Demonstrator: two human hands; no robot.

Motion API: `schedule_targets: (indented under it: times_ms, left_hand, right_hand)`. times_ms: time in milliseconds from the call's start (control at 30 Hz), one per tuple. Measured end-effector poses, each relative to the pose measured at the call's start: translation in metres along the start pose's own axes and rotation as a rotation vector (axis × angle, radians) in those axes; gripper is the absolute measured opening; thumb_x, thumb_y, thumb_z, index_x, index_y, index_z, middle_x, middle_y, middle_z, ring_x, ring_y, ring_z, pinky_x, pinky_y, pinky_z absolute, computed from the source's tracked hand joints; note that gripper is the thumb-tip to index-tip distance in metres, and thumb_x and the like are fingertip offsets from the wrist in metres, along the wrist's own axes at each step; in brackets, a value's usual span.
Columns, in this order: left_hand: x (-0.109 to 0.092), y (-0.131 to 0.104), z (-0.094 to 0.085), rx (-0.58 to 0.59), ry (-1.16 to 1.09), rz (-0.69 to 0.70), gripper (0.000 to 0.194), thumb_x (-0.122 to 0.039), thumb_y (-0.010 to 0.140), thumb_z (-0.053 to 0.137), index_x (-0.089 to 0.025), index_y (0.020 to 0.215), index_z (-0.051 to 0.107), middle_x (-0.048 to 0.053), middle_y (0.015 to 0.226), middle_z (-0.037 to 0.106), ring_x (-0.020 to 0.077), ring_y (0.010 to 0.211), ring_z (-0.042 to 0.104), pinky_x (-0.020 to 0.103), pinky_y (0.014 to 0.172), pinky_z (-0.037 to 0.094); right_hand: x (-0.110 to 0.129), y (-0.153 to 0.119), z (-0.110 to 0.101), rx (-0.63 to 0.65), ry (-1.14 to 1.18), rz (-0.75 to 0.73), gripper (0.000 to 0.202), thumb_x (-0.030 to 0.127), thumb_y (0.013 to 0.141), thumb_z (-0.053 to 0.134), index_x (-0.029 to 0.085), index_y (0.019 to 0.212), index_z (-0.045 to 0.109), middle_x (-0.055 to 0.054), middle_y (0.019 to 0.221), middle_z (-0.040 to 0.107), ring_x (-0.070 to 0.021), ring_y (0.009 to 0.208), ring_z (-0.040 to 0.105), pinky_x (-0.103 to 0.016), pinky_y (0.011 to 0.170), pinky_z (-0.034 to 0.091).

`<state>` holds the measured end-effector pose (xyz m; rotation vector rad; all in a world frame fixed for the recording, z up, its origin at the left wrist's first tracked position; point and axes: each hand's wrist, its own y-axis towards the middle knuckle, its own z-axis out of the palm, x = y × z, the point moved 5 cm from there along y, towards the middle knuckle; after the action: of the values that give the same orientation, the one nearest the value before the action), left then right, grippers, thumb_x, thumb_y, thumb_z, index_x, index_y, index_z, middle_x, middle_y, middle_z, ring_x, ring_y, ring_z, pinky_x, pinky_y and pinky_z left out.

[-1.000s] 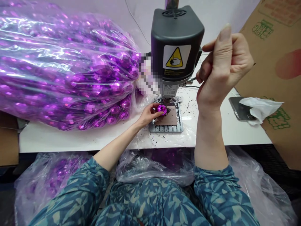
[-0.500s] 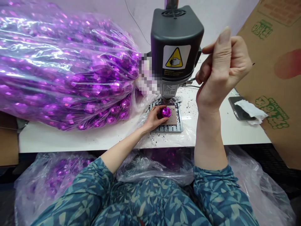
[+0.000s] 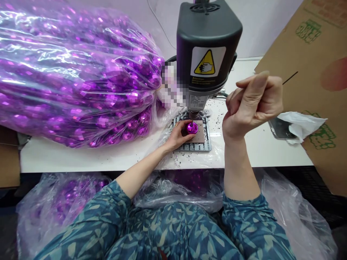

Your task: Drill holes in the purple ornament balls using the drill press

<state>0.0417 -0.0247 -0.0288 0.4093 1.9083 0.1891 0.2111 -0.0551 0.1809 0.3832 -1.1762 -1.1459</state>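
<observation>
My left hand (image 3: 178,136) pinches a shiny purple faceted ball (image 3: 192,128) between thumb and fingers. The ball rests on a brown board (image 3: 200,135) on the slotted metal base (image 3: 206,145) of a small drill press. Above it is the dark motor head (image 3: 208,34) with a yellow warning sticker; the drill's lower end (image 3: 193,115) comes down to the ball's top, and whether it has gone in is hard to tell. My right hand (image 3: 251,106) is closed around the press lever (image 3: 222,94), most of which is hidden. A thin dark rod (image 3: 290,77) sticks out beyond that fist.
A large clear bag of purple faceted balls (image 3: 81,83) fills the table's left side. Dark shavings lie around the base. To the right are a phone (image 3: 280,128), a crumpled white tissue (image 3: 303,124) and a cardboard box (image 3: 295,61). More plastic bags (image 3: 70,198) hang below the white table's edge (image 3: 94,162).
My right hand has come down and turned, bringing the lever with it; more of the thin rod shows. The ball and my left hand stay in place. The view has shifted slightly.
</observation>
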Motion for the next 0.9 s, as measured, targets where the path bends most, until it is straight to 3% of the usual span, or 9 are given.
schedule_targets:
  times_ms: [333, 600, 733, 800, 900]
  left_hand:
    - [0.001, 0.0, 0.0, 0.01, -0.003, 0.027, 0.06, -0.038, 0.084, 0.086, -0.024, 0.137, 0.06, 0.01, 0.133, 0.065, 0.0307, 0.131, 0.061, 0.048, 0.115, 0.05]
    - [-0.002, 0.0, 0.0, 0.018, 0.015, 0.025, 0.059, -0.041, 0.086, 0.084, -0.025, 0.137, 0.059, 0.011, 0.134, 0.065, 0.03, 0.132, 0.061, 0.047, 0.115, 0.05]
    - [-0.003, 0.0, -0.001, 0.012, 0.018, 0.001, 0.061, -0.04, 0.085, 0.084, -0.024, 0.138, 0.059, 0.011, 0.134, 0.065, 0.0298, 0.13, 0.062, 0.046, 0.113, 0.051]
    - [-0.002, 0.0, -0.001, 0.005, 0.01, -0.008, 0.061, -0.039, 0.085, 0.085, -0.024, 0.138, 0.058, 0.011, 0.134, 0.065, 0.0297, 0.13, 0.062, 0.046, 0.114, 0.05]
    - [-0.003, 0.0, 0.0, 0.003, 0.001, -0.015, 0.061, -0.038, 0.084, 0.085, -0.024, 0.138, 0.059, 0.011, 0.135, 0.065, 0.0298, 0.131, 0.062, 0.047, 0.115, 0.05]
  right_hand:
    - [-0.009, -0.015, -0.012, 0.074, 0.086, -0.153, 0.026, 0.036, 0.101, 0.056, 0.023, 0.08, 0.065, 0.007, 0.053, 0.04, 0.0018, 0.041, 0.036, -0.019, 0.046, 0.032]
    - [-0.021, -0.025, -0.021, 0.042, 0.076, -0.197, 0.026, 0.042, 0.101, 0.053, 0.025, 0.084, 0.065, 0.008, 0.054, 0.037, 0.0004, 0.041, 0.031, -0.021, 0.047, 0.032]
    - [-0.03, -0.031, -0.026, 0.011, 0.039, -0.186, 0.036, 0.055, 0.097, 0.054, 0.026, 0.077, 0.061, 0.009, 0.047, 0.027, -0.003, 0.037, 0.026, -0.025, 0.045, 0.032]
    - [-0.03, -0.032, -0.026, 0.007, 0.006, -0.186, 0.042, 0.062, 0.095, 0.055, 0.026, 0.073, 0.057, 0.01, 0.044, 0.023, -0.0046, 0.034, 0.022, -0.028, 0.044, 0.031]
    - [-0.018, -0.02, -0.016, 0.007, -0.031, -0.136, 0.04, 0.059, 0.095, 0.055, 0.025, 0.075, 0.056, 0.01, 0.045, 0.025, -0.005, 0.035, 0.023, -0.027, 0.044, 0.029]
